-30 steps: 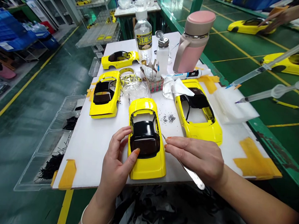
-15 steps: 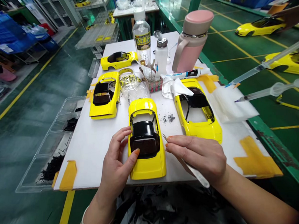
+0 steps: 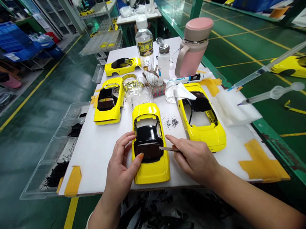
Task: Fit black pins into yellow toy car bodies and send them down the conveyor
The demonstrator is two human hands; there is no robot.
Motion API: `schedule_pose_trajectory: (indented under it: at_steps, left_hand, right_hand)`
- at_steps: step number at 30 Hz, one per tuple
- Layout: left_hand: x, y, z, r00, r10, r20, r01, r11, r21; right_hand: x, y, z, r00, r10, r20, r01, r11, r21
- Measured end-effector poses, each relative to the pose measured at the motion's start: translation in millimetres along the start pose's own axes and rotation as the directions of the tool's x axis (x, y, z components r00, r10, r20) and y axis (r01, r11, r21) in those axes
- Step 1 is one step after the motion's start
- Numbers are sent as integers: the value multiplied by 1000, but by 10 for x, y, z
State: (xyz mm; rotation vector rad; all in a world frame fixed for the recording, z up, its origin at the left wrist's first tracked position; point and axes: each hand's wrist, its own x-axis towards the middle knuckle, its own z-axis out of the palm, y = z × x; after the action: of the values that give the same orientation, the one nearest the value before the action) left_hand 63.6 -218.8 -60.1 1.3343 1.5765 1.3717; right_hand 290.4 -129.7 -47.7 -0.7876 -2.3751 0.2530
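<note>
A yellow model car body (image 3: pixel 151 173) with a black roof and dark rear window lies at the front of the white board. My left hand (image 3: pixel 122 163) grips its left side, thumb on the edge by the rear window. In my right hand (image 3: pixel 196 160) is a pair of metal tweezers (image 3: pixel 168 149), whose tips reach the right edge of the dark window. Whether the tips hold anything is too small to tell. My right index finger stretches toward the body's right side. Tiny black parts (image 3: pixel 173 122) are scattered on the board between this body and another yellow car body (image 3: pixel 213 137).
More yellow car bodies (image 3: pixel 108 116) stand at the left and back. Behind are a clear bottle (image 3: pixel 145 43), a pump bottle (image 3: pixel 164 61) and a pink flask (image 3: pixel 193 55). Two syringes (image 3: pixel 260 95) stick out at the right. A compartment tray (image 3: pixel 36 177) of black pieces sits left.
My right hand has turned, and the tweezers have swung from beside the body to over its rear window edge. My left hand keeps its hold on the body.
</note>
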Motion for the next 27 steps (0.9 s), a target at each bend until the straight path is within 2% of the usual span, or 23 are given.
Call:
schedule_pose_trajectory:
  at_steps: [6,27]
  left_hand:
    - [-5,-1,-6,1000,0,9,0,1000,2]
    - [-9,-19,-12,1000,4,8,-4,1000,17]
  right_hand:
    - [-45,-11,36,999,-25,31,26,998,-58]
    - [-78,-8,62,999,-49,-18,48,996,-80]
